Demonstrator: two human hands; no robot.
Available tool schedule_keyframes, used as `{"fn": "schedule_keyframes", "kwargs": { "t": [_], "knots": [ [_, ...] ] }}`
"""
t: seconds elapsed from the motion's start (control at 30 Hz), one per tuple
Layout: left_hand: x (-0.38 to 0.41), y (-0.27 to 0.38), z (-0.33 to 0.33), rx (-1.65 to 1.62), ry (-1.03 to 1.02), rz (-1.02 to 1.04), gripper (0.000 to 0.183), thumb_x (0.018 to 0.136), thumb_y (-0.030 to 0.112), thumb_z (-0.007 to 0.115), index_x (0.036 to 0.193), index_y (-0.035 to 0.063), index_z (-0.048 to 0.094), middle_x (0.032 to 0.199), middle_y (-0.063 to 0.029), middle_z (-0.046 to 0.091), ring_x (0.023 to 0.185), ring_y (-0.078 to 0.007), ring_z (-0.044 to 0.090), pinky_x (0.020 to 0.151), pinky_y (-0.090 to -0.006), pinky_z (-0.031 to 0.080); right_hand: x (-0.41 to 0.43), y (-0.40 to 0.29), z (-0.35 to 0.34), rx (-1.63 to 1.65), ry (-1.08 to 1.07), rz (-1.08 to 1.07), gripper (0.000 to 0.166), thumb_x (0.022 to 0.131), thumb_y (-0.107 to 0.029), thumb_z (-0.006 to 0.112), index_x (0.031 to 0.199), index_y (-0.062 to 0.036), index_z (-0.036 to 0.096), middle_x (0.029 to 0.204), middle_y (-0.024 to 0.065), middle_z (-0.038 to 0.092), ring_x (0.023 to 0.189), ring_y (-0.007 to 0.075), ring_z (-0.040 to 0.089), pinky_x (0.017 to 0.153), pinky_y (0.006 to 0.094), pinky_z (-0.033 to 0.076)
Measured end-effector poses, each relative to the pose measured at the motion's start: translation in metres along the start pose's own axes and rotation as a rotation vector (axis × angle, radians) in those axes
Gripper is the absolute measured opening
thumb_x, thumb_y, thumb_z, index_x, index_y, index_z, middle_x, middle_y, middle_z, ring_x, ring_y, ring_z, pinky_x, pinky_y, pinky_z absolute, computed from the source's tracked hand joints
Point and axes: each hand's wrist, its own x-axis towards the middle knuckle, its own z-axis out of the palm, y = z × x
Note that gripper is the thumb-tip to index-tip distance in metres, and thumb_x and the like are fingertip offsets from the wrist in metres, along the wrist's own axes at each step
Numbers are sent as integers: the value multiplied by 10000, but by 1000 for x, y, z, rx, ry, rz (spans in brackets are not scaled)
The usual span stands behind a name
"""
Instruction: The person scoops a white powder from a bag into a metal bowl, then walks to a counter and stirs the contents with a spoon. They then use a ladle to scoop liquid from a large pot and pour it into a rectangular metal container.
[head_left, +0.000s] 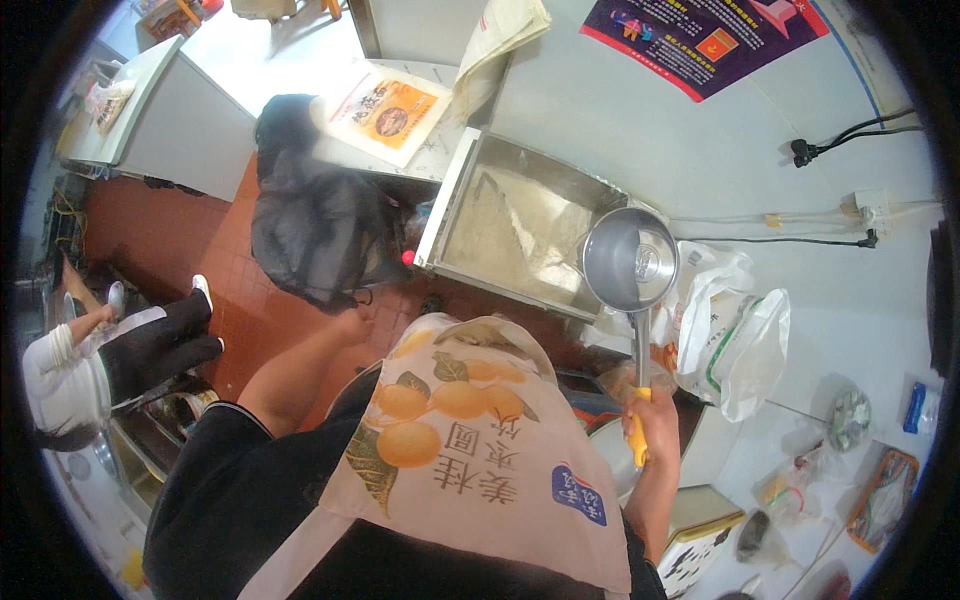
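Note:
My right hand (652, 420) grips the yellow handle of a stainless steel ladle (631, 251). Its round bowl faces up and overlaps the right corner of a rectangular metal bin (517, 294) in view. Inside the bin is a pale, partly shiny surface (517, 217); I cannot tell whether it is flour, liquid or bare metal. My left forearm reaches forward to the left, with my left hand (355, 324) at the lower edge of a black cloth or bag (322, 210). The fingers are unclear there, so a hold on it cannot be told.
A printed flour sack (390, 112) lies on a patterned surface beyond the bin. White plastic bags (727, 322) stand right of the ladle. Black cables (832, 142) hang along the wall. Another person (112, 367) is at the left, on the red tiled floor (240, 300).

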Motion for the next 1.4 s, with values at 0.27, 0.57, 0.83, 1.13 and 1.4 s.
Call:
{"fn": "schedule_keyframes", "kwargs": {
  "t": [0.27,0.57,0.83,1.13,1.4],
  "knots": [
    [9,-15,6,20,-35,-34,226,859,197,538,976,9,583,686,-90,602,606,-197,597,539,-328,486,-3,10,-5,6,55,-23,320,744,-18,481,1062,10,449,629,40,481,409,111,441,360,234,375],
    [-4,3,5,17,95,11,203,798,220,572,759,30,630,646,-143,616,607,-232,609,564,-368,474,-4,12,-1,26,47,-11,322,754,-13,497,1072,17,458,620,33,481,415,109,445,373,233,360],
    [-11,14,1,-63,27,-82,217,804,216,548,782,20,639,659,-148,627,617,-240,624,580,-377,484,10,13,18,-71,-83,13,343,742,0,519,1079,22,455,624,29,489,437,110,457,410,225,345],
    [-18,14,-1,-8,32,-120,246,806,239,542,779,18,648,711,-148,645,660,-253,638,630,-379,492,12,9,21,-18,-80,31,324,758,-6,524,1074,9,457,627,32,481,443,111,455,413,228,348],
    [-14,9,-4,20,19,-112,236,810,230,535,842,24,646,752,-158,652,691,-262,642,643,-375,499,-11,-9,7,-94,45,-7,302,767,-19,503,1065,5,464,622,26,470,425,106,446,389,230,356]
  ]
}}
